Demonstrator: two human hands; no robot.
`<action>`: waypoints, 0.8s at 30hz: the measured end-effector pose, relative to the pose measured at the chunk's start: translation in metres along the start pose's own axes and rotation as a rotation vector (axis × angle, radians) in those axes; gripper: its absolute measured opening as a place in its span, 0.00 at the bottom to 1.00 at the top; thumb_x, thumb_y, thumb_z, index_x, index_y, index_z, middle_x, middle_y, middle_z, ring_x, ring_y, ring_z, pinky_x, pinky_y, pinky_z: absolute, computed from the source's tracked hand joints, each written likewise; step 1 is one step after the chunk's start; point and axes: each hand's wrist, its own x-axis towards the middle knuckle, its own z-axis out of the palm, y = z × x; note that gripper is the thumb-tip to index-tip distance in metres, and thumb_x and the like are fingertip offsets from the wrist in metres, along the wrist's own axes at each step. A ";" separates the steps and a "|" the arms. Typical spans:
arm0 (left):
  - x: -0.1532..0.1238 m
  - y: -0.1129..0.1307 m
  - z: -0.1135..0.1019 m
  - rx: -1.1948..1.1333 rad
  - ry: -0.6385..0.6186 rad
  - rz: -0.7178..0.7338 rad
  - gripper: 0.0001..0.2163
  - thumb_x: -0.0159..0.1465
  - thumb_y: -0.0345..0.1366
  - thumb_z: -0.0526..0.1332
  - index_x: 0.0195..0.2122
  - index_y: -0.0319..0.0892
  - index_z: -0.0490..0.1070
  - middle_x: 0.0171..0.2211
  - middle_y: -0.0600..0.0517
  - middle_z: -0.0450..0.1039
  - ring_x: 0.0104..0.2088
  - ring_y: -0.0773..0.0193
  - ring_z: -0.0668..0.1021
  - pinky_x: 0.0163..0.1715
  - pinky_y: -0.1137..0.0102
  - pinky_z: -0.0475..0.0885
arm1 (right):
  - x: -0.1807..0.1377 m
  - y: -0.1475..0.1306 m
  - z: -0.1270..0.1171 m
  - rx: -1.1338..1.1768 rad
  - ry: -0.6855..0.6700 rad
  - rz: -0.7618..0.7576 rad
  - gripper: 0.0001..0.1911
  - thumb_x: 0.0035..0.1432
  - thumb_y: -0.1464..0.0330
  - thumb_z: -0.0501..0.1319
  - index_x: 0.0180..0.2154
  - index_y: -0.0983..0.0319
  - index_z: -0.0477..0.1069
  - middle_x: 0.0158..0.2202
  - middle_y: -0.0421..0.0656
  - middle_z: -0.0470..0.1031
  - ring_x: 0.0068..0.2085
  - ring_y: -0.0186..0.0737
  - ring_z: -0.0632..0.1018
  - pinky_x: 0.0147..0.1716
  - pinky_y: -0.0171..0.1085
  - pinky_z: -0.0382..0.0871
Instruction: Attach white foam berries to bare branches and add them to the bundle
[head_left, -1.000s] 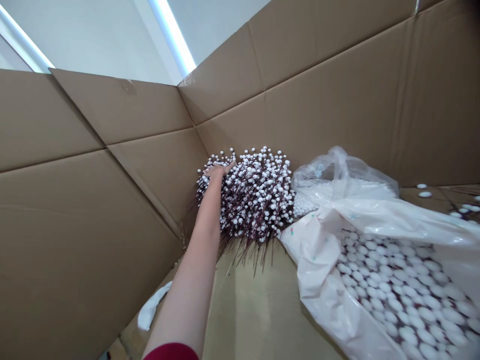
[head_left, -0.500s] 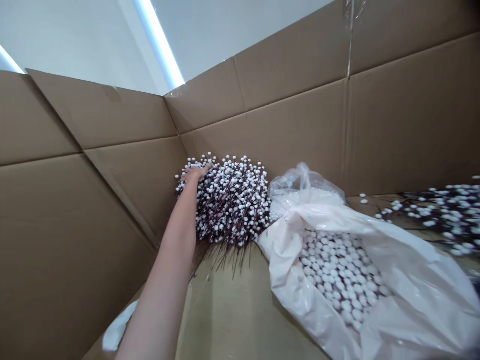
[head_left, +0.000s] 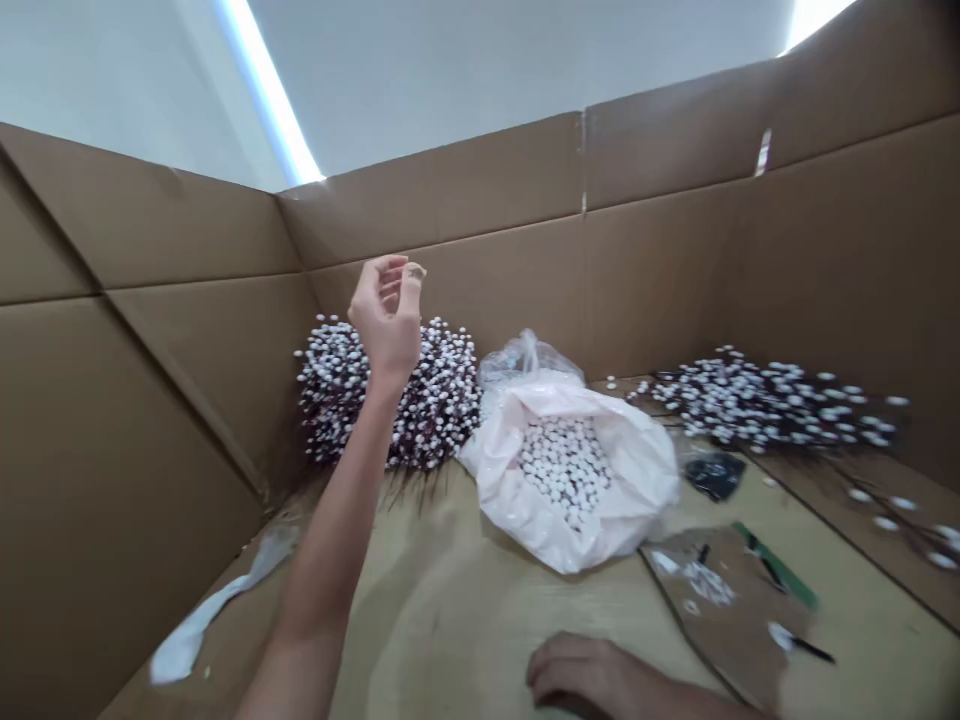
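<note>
My left hand [head_left: 388, 315] is raised in front of a dense bunch of white-berry stems [head_left: 442, 395]. Its fingers curl loosely, apart from the thumb, and nothing shows between them; a pale wrap covers the thumb tip. Low in the view, my right hand [head_left: 592, 675] rests palm down on the table with bent fingers. It looks loosely open, though its underside is hidden and nothing held shows. Beyond it stands a white plastic bag [head_left: 502, 505], its mouth wide, with many white berries [head_left: 568, 470] inside.
Cardboard walls [head_left: 465, 250] enclose the tabletop [head_left: 442, 600]. A clear bag [head_left: 529, 355] sits behind the white one. To the right lie more berry stems [head_left: 765, 400], a small black packet [head_left: 714, 475] and a brown board [head_left: 720, 590] with small tools. A white strip [head_left: 199, 625] lies left.
My left hand has come off the bunch of stems and lifted nearer, with nothing visible in it. The view has swung right, and my right hand now shows on the table.
</note>
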 end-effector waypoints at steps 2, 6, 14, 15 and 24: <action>-0.029 0.053 -0.007 -0.180 0.052 0.059 0.09 0.64 0.42 0.57 0.40 0.44 0.70 0.33 0.52 0.75 0.36 0.64 0.79 0.38 0.69 0.74 | 0.002 0.001 0.000 0.022 0.034 0.006 0.18 0.60 0.58 0.54 0.43 0.63 0.72 0.42 0.50 0.76 0.44 0.42 0.77 0.44 0.35 0.72; -0.075 0.125 -0.023 -0.425 0.109 0.100 0.02 0.62 0.34 0.61 0.34 0.44 0.73 0.30 0.55 0.74 0.31 0.67 0.79 0.33 0.70 0.75 | -0.004 -0.014 -0.009 -0.019 0.129 -0.017 0.19 0.60 0.59 0.53 0.39 0.68 0.73 0.36 0.52 0.78 0.37 0.41 0.78 0.39 0.34 0.72; -0.104 0.153 -0.028 -0.519 0.130 0.070 0.06 0.58 0.31 0.65 0.35 0.49 0.77 0.29 0.54 0.76 0.30 0.63 0.78 0.31 0.64 0.77 | -0.057 -0.071 -0.096 -0.114 0.526 0.146 0.13 0.62 0.67 0.54 0.43 0.65 0.72 0.35 0.47 0.79 0.35 0.36 0.79 0.36 0.33 0.74; -0.104 0.152 -0.027 -0.515 0.135 0.070 0.07 0.56 0.31 0.65 0.35 0.50 0.77 0.29 0.55 0.76 0.29 0.63 0.78 0.31 0.64 0.77 | -0.068 -0.069 -0.113 -0.161 0.626 0.217 0.12 0.62 0.66 0.55 0.42 0.64 0.73 0.37 0.47 0.79 0.36 0.37 0.79 0.37 0.36 0.74; -0.100 0.147 -0.031 -0.480 0.202 0.082 0.12 0.47 0.25 0.68 0.33 0.46 0.78 0.27 0.54 0.76 0.28 0.61 0.78 0.30 0.60 0.78 | -0.197 0.013 -0.226 -0.510 0.889 1.154 0.11 0.57 0.67 0.58 0.39 0.67 0.71 0.37 0.51 0.78 0.37 0.43 0.78 0.34 0.35 0.69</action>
